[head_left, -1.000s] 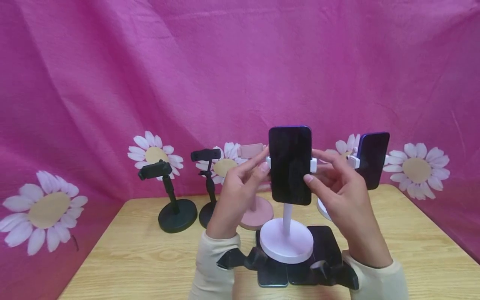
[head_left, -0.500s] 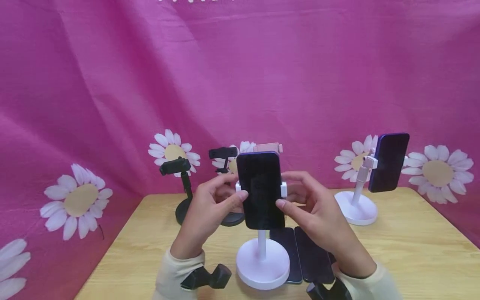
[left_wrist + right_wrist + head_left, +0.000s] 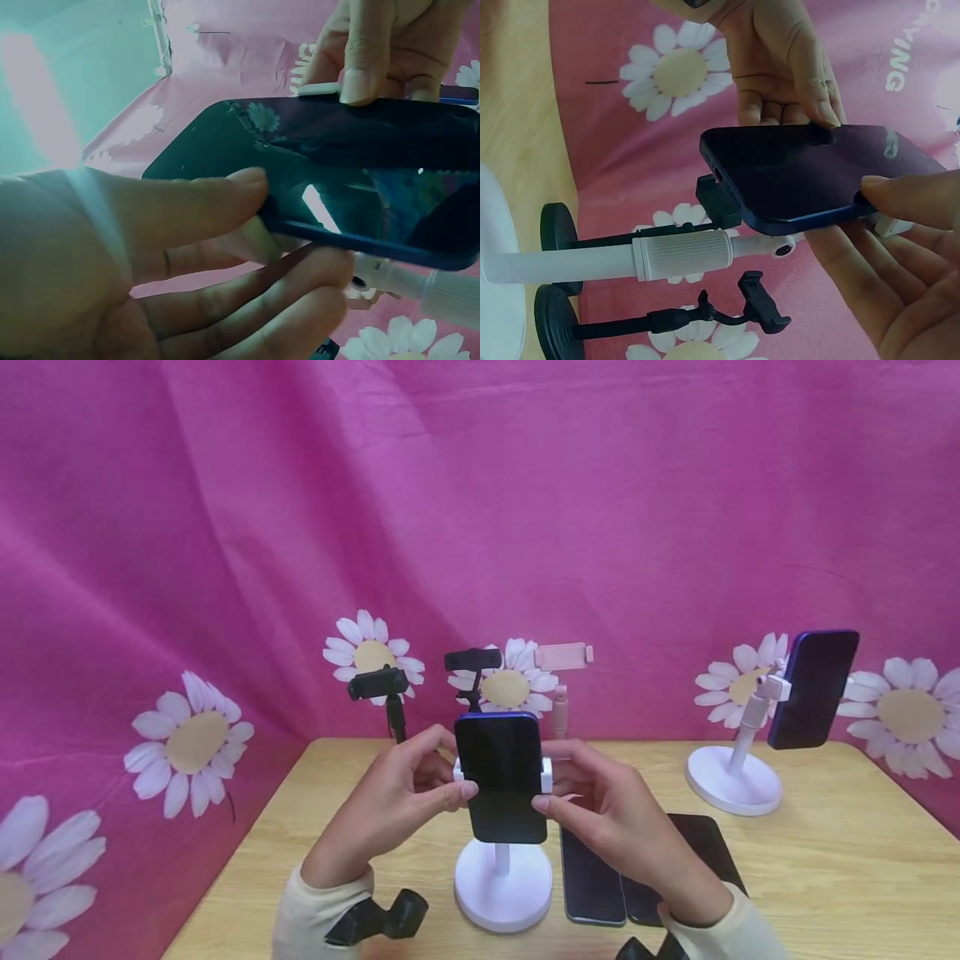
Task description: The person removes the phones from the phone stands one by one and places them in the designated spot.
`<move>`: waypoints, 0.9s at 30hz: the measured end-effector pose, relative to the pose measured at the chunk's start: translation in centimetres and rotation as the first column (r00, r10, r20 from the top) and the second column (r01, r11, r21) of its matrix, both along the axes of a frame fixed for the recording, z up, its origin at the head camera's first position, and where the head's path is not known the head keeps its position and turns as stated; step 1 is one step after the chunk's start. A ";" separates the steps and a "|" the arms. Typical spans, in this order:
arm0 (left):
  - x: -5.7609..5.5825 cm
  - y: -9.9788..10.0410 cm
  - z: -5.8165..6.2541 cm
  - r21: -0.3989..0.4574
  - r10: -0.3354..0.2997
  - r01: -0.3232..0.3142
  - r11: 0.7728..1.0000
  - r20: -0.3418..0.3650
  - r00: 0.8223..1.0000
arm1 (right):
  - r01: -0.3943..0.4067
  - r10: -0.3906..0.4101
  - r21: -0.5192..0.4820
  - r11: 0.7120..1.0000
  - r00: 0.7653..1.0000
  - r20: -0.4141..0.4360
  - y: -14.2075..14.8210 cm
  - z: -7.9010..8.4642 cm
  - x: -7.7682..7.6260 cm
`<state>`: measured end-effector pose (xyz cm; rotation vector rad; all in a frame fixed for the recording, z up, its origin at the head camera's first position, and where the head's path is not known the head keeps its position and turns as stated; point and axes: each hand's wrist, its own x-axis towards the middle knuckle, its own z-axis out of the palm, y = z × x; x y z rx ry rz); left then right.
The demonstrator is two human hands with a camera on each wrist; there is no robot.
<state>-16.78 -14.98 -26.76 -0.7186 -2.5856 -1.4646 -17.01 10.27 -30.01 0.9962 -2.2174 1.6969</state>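
Observation:
A smartphone (image 3: 501, 781) with a dark screen and blue edge stands upright in the clamp of a white phone stand (image 3: 504, 889). My left hand (image 3: 393, 802) pinches the phone's left side, thumb on the screen's edge, fingers behind. On the opposite side my right hand (image 3: 622, 814) pinches it likewise, close to the white clamp arm (image 3: 547, 775). The left wrist view shows the left thumb (image 3: 217, 199) on the glass. Seen from the right wrist, the ribbed white stem (image 3: 682, 255) runs below the phone. Part of the clamp is hidden behind the phone.
A second white stand (image 3: 735, 781) bears another phone (image 3: 813, 689) at the right. Two black stands (image 3: 378, 683) and a pink stand (image 3: 564, 656) are behind my hands. Dark phones (image 3: 592, 877) lie flat on the wooden table (image 3: 840, 860). A pink flowered cloth (image 3: 600, 527) hangs behind.
The held phone and its white stand have moved left and lower, from in front of the flat phones to beside them. Both hands moved with it and still pinch it. The view turned slightly left.

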 end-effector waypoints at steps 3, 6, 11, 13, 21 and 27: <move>0.0 -0.2 0.1 -0.034 -0.023 0.023 0.999 -0.005 1.000 | -0.017 0.017 0.001 1.000 1.000 -0.014 0.1 -0.1 0.1; 0.2 -0.3 0.2 -0.079 -0.032 0.032 0.996 -0.004 0.999 | -0.036 0.036 0.002 0.999 0.999 -0.034 0.1 -0.3 0.1; 0.2 -0.5 0.2 -0.130 -0.043 0.043 0.991 0.004 0.999 | -0.042 0.042 0.012 0.999 0.998 -0.042 0.1 -0.4 0.2; 0.1 -0.5 0.1 -0.159 -0.042 0.039 0.986 -0.019 0.999 | -0.046 0.046 0.012 0.999 0.998 -0.037 0.0 -0.5 0.2; -0.3 -0.5 -0.2 -0.167 -0.046 0.026 0.986 -0.116 0.992 | 0.063 -0.059 0.037 0.997 0.992 -0.109 -0.7 -1.1 0.3; -0.3 0.1 -0.3 -0.097 -0.008 -0.006 0.995 -0.148 0.989 | 0.094 -0.093 0.025 0.995 0.994 -0.057 -0.9 -1.4 0.4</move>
